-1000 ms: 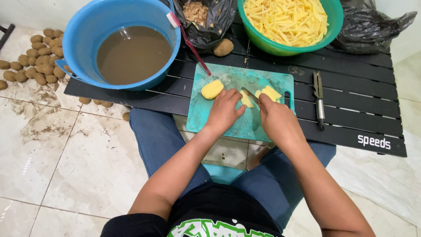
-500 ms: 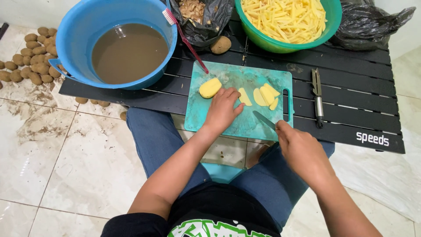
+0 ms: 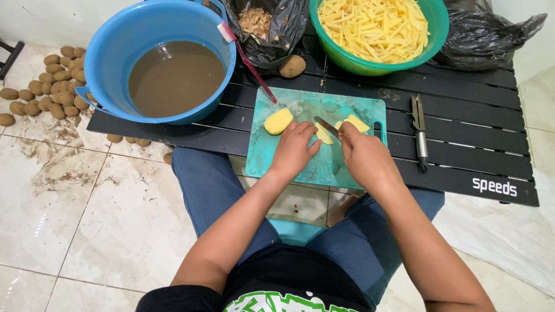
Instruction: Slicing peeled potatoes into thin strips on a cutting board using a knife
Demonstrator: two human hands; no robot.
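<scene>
Slicing goes on at the teal cutting board (image 3: 312, 167), which lies on the black slatted table (image 3: 462, 110). The right hand (image 3: 361, 157) is closed around the handle of a knife (image 3: 327, 126) whose blade points up-left, while the left hand (image 3: 293, 147) lies flat and mostly open, fingertips pressing on a potato slice (image 3: 324, 134) just beside the blade. More cut slices (image 3: 356, 122) sit near the board's handle slot, and a peeled potato half (image 3: 278, 121) waits just left of the left hand. To cut cleanly, I judge the fingertips should curl back from the edge and the slice stay flat. A blue basin (image 3: 115, 52) holds murky brown water, with a toothbrush (image 3: 245, 55) leaning on its rim. A green bowl (image 3: 439, 29) is heaped with pale potato sticks, and a black bag (image 3: 272, 34) holds peelings. A peeler (image 3: 420, 130) lies well to the right, and unpeeled potatoes (image 3: 46, 86) are scattered on the floor.
</scene>
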